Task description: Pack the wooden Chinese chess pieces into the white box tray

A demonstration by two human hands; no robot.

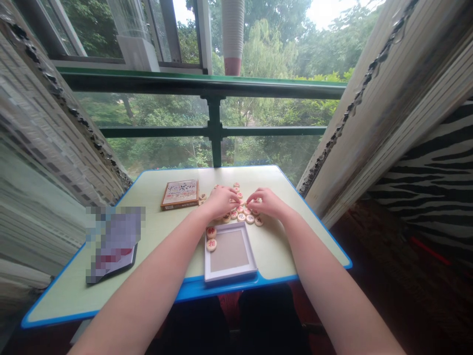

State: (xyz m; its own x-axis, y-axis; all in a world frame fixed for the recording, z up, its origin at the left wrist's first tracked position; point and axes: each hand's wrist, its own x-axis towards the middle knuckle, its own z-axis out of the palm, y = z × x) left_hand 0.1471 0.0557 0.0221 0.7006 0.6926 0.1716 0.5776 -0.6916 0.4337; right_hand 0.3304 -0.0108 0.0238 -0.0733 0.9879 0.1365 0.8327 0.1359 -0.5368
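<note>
Round Chinese chess pieces (241, 217) with red and dark characters lie in a loose heap in the middle of the table. My left hand (220, 201) reaches over the heap's left side, its thumb and fingers closed round a piece that is partly hidden. From the right, my right hand (269, 202) has its fingertips bent together at a piece in the heap, also partly covered. Nearer to me lies a shallow white box tray (250, 246). Two pieces with red characters, the upper one (211, 232) and the lower one (211, 245), sit along its left side.
A Chinese chess box lid (180, 193) with a printed picture lies left of the heap. Further left stands a tablet-like device (114, 246), its screen blurred. The pale table (155, 236) has a blue edge. Curtains (351, 98) hang at both sides, with a green railing (207, 85) ahead.
</note>
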